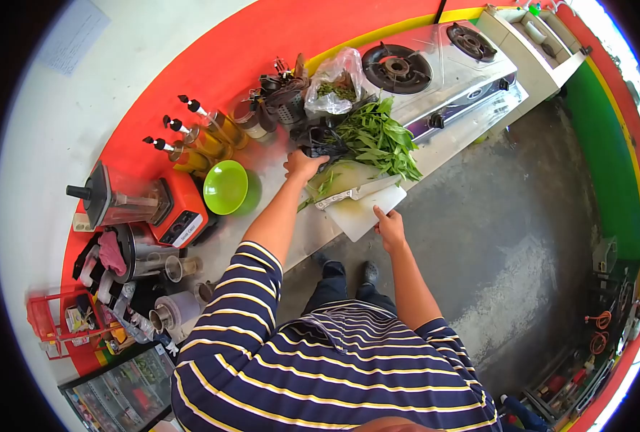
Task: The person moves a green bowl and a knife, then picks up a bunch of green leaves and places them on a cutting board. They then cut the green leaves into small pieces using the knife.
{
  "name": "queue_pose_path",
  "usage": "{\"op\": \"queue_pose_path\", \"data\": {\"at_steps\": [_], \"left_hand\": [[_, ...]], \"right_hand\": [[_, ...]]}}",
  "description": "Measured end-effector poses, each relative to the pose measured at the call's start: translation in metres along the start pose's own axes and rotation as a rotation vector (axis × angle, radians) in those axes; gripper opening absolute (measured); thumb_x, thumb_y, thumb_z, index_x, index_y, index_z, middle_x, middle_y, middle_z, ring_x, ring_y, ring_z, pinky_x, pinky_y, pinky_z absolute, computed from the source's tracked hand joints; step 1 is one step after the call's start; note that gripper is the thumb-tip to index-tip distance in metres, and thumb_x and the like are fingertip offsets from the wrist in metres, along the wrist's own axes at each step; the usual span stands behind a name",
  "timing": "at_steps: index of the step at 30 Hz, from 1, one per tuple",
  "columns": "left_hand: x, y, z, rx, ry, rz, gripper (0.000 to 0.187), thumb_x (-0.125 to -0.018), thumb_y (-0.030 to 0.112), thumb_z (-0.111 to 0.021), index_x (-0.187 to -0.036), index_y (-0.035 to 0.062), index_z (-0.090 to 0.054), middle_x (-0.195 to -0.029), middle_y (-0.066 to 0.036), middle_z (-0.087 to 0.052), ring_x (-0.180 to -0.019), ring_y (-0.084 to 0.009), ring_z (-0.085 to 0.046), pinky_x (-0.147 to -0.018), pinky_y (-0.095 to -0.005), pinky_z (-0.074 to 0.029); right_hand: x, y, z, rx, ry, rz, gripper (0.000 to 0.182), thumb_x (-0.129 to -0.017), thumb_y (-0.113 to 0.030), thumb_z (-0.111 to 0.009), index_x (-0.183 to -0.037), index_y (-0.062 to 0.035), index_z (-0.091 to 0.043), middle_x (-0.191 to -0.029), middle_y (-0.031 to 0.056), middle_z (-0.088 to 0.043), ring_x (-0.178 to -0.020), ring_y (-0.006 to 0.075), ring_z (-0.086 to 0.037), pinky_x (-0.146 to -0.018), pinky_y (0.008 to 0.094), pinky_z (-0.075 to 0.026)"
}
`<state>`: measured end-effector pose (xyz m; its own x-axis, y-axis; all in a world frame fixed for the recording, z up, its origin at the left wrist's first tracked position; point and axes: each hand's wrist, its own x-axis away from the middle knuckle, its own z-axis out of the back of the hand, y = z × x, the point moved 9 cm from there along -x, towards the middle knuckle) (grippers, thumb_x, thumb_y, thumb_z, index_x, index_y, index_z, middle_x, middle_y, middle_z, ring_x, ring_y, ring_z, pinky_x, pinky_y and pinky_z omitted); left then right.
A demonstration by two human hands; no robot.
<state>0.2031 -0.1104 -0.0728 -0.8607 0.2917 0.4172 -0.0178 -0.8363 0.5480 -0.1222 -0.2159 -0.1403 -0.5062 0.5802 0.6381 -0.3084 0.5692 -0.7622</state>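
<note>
My left hand (304,165) is at the near side of a black plastic bag (321,140), its fingers closed on the bag's edge. A pile of long-leaved greens (379,137) lies beside the bag. My right hand (390,227) grips the near edge of a white cutting board (359,219), thumb on top. Across the board rests a large knife (363,190), with a few loose leaves near it. Behind the knife is a pale, greenish surface partly covered by leaves; I cannot make out what it is.
A two-burner gas stove (435,72) stands to the right, a sink (539,39) beyond it. Behind are a clear bag of greens (336,85) and a utensil holder (288,108). Leftward are a green bowl (226,187), oil bottles (208,140) and a red blender (179,209).
</note>
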Motion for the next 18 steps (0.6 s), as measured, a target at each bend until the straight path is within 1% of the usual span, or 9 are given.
{"op": "queue_pose_path", "data": {"at_steps": [1,2,3,4,5,6,8,11,18], "left_hand": [[-0.001,0.000,0.000,0.000,-0.006,-0.001,0.084,-0.065,0.049,-0.089,-0.132,0.0075,-0.059,-0.142,-0.017,-0.049,-0.133,-0.0403,-0.044,-0.107,-0.0586,-0.040],[-0.002,0.007,0.004,0.012,0.026,-0.072,0.078,-0.067,0.046,-0.089,-0.128,0.0064,-0.062,-0.138,-0.018,-0.053,-0.129,-0.0399,-0.049,-0.104,-0.0550,-0.043],[-0.005,0.013,0.009,0.024,0.061,-0.144,0.072,-0.068,0.044,-0.088,-0.125,0.0054,-0.064,-0.134,-0.019,-0.058,-0.125,-0.0395,-0.054,-0.102,-0.0514,-0.046],[-0.007,0.021,0.010,0.184,0.010,-0.264,0.056,-0.072,0.037,-0.086,-0.115,0.0034,-0.070,-0.120,-0.021,-0.068,-0.111,-0.0382,-0.064,-0.093,-0.0454,-0.051],[-0.009,0.021,0.010,0.184,0.011,-0.266,0.056,-0.072,0.037,-0.086,-0.115,0.0034,-0.070,-0.120,-0.021,-0.068,-0.111,-0.0382,-0.064,-0.093,-0.0454,-0.051],[0.002,0.035,0.021,0.173,0.035,-0.330,0.052,-0.073,0.034,-0.085,-0.113,0.0029,-0.071,-0.114,-0.021,-0.071,-0.106,-0.0378,-0.067,-0.090,-0.0445,-0.052],[0.012,0.053,0.040,0.159,0.064,-0.396,0.048,-0.074,0.030,-0.084,-0.111,0.0024,-0.072,-0.109,-0.021,-0.073,-0.101,-0.0373,-0.069,-0.087,-0.0436,-0.053],[0.011,0.065,0.051,0.160,0.021,-0.448,0.048,-0.074,0.026,-0.083,-0.114,0.0022,-0.071,-0.111,-0.021,-0.073,-0.105,-0.0361,-0.068,-0.090,-0.0420,-0.052],[0.007,0.085,0.077,0.166,0.079,-0.552,0.051,-0.074,0.019,-0.083,-0.119,0.0018,-0.068,-0.117,-0.020,-0.071,-0.111,-0.0342,-0.066,-0.095,-0.0386,-0.050]], "right_hand": [[-0.002,-0.001,-0.001,-0.022,-0.020,0.016,0.028,-0.099,-0.024,-0.066,-0.115,-0.0012,-0.060,-0.094,0.0048,-0.065,-0.071,0.0127,-0.058,-0.059,0.0287,-0.047],[-0.003,-0.001,-0.003,-0.044,-0.041,0.032,0.031,-0.100,-0.024,-0.065,-0.119,-0.0008,-0.058,-0.100,0.0061,-0.067,-0.077,0.0147,-0.062,-0.064,0.0310,-0.051],[-0.001,-0.002,-0.006,-0.046,-0.039,0.031,0.031,-0.100,-0.024,-0.065,-0.119,-0.0008,-0.058,-0.100,0.0061,-0.067,-0.077,0.0147,-0.062,-0.064,0.0310,-0.051],[0.003,-0.003,-0.012,-0.175,-0.051,0.032,0.033,-0.100,-0.023,-0.064,-0.124,-0.0011,-0.056,-0.108,0.0079,-0.067,-0.087,0.0178,-0.065,-0.072,0.0348,-0.053],[0.006,-0.005,-0.016,-0.304,-0.065,0.035,0.035,-0.101,-0.022,-0.062,-0.128,-0.0013,-0.053,-0.116,0.0096,-0.066,-0.097,0.0210,-0.067,-0.080,0.0387,-0.056],[0.007,-0.005,-0.018,-0.306,-0.066,0.036,0.035,-0.101,-0.022,-0.062,-0.128,-0.0013,-0.053,-0.116,0.0096,-0.066,-0.097,0.0210,-0.067,-0.080,0.0387,-0.056],[0.008,-0.002,-0.021,-0.386,-0.067,0.017,0.038,-0.102,-0.018,-0.060,-0.135,-0.0032,-0.049,-0.128,0.0114,-0.063,-0.112,0.0258,-0.065,-0.089,0.0445,-0.056],[0.012,-0.007,-0.022,-0.444,-0.087,0.053,0.035,-0.101,-0.016,-0.061,-0.133,-0.0047,-0.051,-0.125,0.0094,-0.065,-0.109,0.0242,-0.066,-0.089,0.0442,-0.056],[0.014,-0.004,-0.006,-0.400,-0.108,0.071,0.032,-0.101,-0.015,-0.061,-0.131,-0.0059,-0.053,-0.121,0.0071,-0.067,-0.106,0.0216,-0.067,-0.089,0.0438,-0.056]]}}
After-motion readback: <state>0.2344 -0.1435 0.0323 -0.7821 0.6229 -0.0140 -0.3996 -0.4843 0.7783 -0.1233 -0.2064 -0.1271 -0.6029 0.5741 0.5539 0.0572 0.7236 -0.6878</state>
